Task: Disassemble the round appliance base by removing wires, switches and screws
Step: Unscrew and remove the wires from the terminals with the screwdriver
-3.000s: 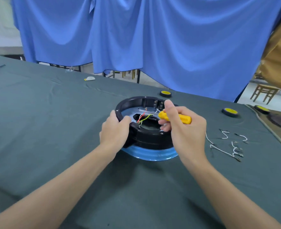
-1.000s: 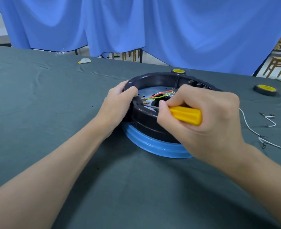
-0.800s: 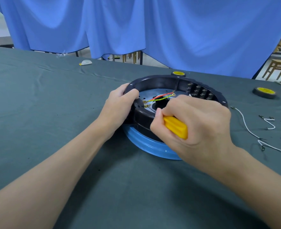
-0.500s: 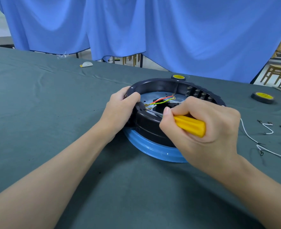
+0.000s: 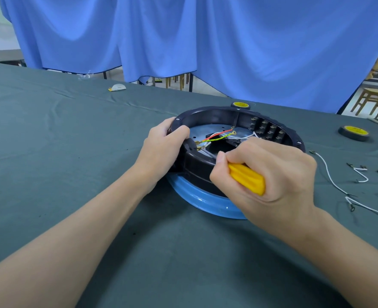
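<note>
On the table (image 5: 72, 152) with its dark green cloth, the round appliance base (image 5: 217, 112), black on a blue ring, sits right in front of me. My left hand (image 5: 161, 150) grips its left rim, thumb curled over the edge, and my right hand (image 5: 279, 174) is clenched round the yellow screwdriver handle (image 5: 247, 177) at the near wall, its tip hidden. Red and yellow-green wires (image 5: 219, 135) lie inside the base; loose white wires (image 5: 330, 174) lie on the cloth to the right.

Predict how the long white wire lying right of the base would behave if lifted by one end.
The long white wire would probably droop limply, since it lies in a loose curve on the cloth. It looks thin, so likely very light. Its metal end terminal might snag the fabric.
</note>
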The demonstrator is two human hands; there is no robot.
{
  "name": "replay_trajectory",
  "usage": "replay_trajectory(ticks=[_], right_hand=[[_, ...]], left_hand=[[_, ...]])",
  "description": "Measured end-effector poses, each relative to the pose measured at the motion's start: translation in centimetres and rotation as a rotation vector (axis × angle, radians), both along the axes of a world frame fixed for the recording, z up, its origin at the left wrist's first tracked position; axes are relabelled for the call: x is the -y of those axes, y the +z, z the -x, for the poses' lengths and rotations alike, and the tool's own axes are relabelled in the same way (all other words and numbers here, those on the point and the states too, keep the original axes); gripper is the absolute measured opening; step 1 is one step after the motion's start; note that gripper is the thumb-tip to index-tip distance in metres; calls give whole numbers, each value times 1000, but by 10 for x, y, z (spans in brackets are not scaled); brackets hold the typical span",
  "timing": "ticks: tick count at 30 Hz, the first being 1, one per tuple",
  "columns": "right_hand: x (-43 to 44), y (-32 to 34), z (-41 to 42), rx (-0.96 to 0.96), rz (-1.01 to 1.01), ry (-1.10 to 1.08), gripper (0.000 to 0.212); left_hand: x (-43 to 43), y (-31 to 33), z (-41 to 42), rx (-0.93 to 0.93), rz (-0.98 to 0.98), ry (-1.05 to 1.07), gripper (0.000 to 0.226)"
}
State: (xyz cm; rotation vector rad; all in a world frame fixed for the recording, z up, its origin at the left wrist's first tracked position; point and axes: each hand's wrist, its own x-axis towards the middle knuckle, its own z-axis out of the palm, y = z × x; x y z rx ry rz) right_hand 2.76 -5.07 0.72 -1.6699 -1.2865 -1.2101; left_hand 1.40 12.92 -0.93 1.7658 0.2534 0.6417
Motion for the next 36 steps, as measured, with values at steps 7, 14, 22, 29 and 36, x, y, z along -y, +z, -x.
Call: replay_trajectory(ticks=[7, 14, 22, 29, 36], right_hand=[[3, 1, 0, -87, -29, 33, 33], [3, 1, 0, -108, -41, 23, 32], [1, 2, -3, -9, 12, 0, 31], [3, -1, -3, -66, -48, 5, 33], [4, 2, -4, -135, -23, 35, 32]], left_hand=[[-2, -1, -2, -3, 19, 4, 14], [-1, -1, -2, -15, 23, 16, 9], [0, 1, -1, -22, 32, 23, 11], [2, 1, 0, -5, 34, 31, 15], [4, 2, 0, -16, 35, 50, 12]])
